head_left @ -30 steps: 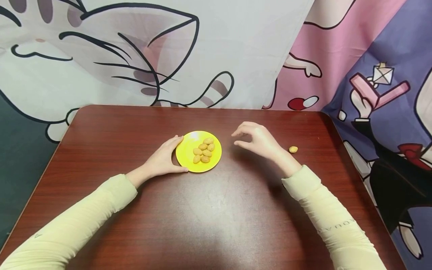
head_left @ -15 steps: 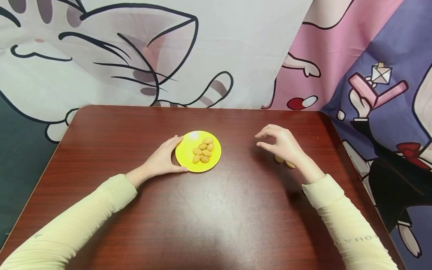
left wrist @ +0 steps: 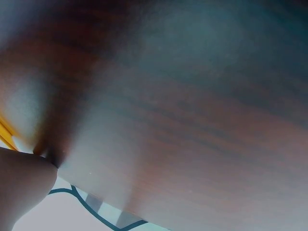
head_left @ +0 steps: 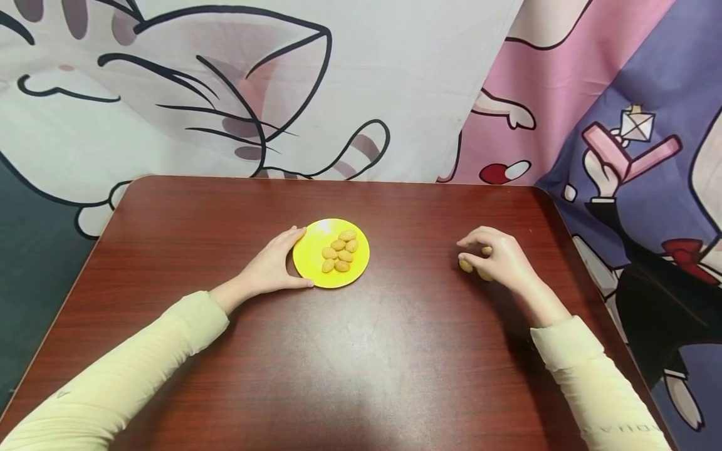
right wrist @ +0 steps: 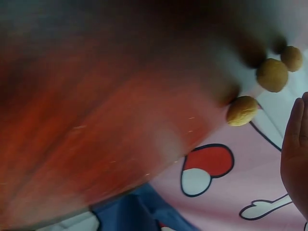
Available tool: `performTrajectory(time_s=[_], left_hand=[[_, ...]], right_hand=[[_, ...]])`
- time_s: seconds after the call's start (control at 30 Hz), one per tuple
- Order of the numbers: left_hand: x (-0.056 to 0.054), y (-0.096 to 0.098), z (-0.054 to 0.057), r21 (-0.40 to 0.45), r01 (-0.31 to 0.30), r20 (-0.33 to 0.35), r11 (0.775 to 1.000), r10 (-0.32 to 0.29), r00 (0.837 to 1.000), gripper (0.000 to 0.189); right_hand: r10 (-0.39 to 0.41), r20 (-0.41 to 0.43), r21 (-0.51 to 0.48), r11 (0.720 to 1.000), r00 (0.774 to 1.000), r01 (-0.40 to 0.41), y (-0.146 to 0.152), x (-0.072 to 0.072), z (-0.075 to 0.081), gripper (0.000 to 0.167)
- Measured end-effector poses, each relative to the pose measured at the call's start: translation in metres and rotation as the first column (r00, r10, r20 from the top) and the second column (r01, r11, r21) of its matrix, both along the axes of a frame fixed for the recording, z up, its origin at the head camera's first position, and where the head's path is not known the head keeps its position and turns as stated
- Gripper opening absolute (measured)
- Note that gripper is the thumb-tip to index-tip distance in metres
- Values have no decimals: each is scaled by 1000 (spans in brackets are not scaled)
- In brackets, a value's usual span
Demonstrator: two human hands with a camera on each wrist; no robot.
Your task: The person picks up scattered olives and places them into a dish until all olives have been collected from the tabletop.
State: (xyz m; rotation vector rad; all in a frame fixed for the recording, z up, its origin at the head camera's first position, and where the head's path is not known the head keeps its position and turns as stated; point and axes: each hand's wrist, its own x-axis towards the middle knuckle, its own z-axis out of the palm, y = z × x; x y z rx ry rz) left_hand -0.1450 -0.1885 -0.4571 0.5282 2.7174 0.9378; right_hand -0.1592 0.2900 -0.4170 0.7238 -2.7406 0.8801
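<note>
A yellow plate [head_left: 307,254] stands left of the table's middle, with several small yellow-brown oval pieces [head_left: 345,255] on it, like tiny potatoes. My left hand [head_left: 271,263] holds the plate's left side, thumb at the near rim and fingers at the far rim. In the left wrist view, part of that hand [left wrist: 24,185] shows beside the yellow rim [left wrist: 6,134]. Over on the right, my right hand [head_left: 502,257] hovers low over three similar oval pieces [head_left: 465,265], thumb and fingers apart. The right wrist view shows these loose pieces [right wrist: 272,75] near its fingers [right wrist: 292,130].
The brown wooden table [head_left: 338,357] has rounded far corners. Behind it hangs a white cloth [head_left: 429,81] with a cartoon cat, and a pink and purple printed cloth [head_left: 570,81] covers the right side.
My right hand has moved right and toward me, away from the plate, and come down over the loose oval pieces. The left hand and the plate have stayed in place.
</note>
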Motion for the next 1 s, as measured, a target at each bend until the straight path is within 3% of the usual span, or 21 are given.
performTrajectory(time_s=[0.4,1.0], left_hand=[[0,0,2,2,4,-8,1000,-4,1000,117],[1,1,0,0,-6,10,1000,6,1000,116]], right_hand=[[-23,51,12,1000,998,23,20,9,-15,20],[-9,108,52,999,994,3,22,7,-21,19]])
